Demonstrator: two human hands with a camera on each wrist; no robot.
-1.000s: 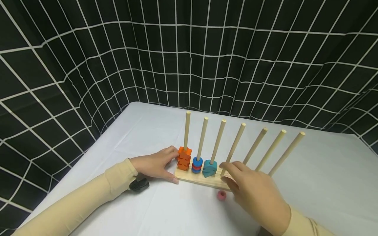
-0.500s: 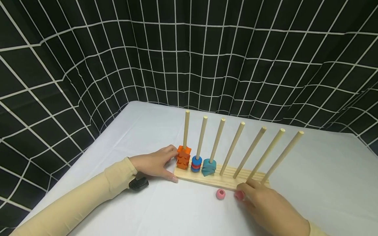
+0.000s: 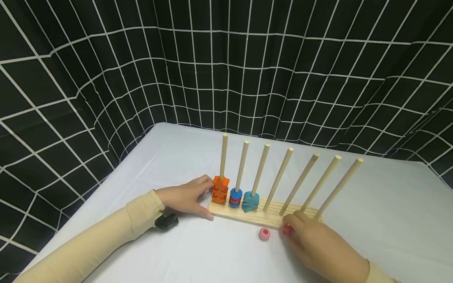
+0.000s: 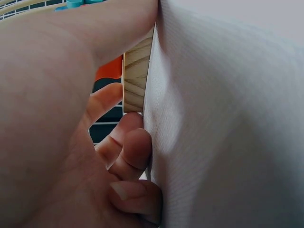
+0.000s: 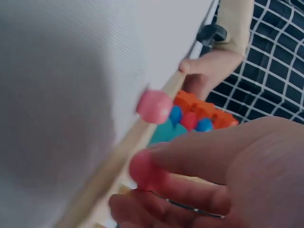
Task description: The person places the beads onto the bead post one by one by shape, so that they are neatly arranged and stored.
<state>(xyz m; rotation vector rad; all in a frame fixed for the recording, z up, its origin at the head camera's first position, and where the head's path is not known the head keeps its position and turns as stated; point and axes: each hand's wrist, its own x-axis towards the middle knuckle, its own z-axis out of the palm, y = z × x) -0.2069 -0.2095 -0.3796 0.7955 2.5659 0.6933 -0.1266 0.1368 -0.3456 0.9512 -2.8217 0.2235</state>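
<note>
A wooden peg board [image 3: 233, 212] with several upright dowels stands on the white cloth. Its left end is held by my left hand [image 3: 185, 196], thumb along the front edge and fingers around the end, seen close in the left wrist view on the wood [image 4: 136, 80]. Orange star-like pieces [image 3: 220, 191], blue and red round beads [image 3: 235, 197] and teal pieces [image 3: 250, 201] sit on the three leftmost dowels. At the board's front right, my right hand [image 3: 322, 245] pinches a pink bead [image 5: 145, 171] between thumb and fingers. Another pink bead [image 3: 264, 234] lies on the cloth before the board.
The white-covered table [image 3: 170, 157] extends around the board. A black grid-patterned curtain [image 3: 230, 70] hangs behind and at the sides. A black device [image 3: 166, 222] is at the left wrist. Four-plus bare dowels, several in all, rise near the right hand [image 5: 190, 166].
My right hand has moved from by the fourth dowel to the right and down, and now pinches a pink bead. The left hand stays in place.
</note>
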